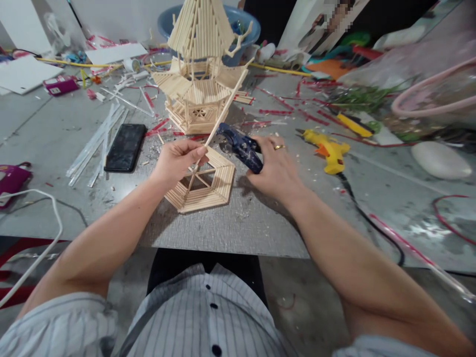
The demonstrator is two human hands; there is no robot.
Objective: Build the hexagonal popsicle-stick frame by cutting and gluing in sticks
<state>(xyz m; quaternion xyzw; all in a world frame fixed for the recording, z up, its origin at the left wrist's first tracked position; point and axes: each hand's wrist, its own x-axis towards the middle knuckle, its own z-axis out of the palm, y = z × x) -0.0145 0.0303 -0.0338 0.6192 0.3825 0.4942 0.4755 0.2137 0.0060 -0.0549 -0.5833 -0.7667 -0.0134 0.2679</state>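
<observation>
My left fingers pinch the stick low down, above the frame, right fingers round the blue tool, and imo it's a light, stiff, snappable stick, so grip there gently.

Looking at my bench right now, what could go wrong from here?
The thin stick in your left hand reaches up across the view of the wooden tower; a swing might knock its eaves. The dark blue tool at your right hand is close to the hexagonal frame and could bump it. The yellow glue gun might be hot; I can't tell.
</observation>
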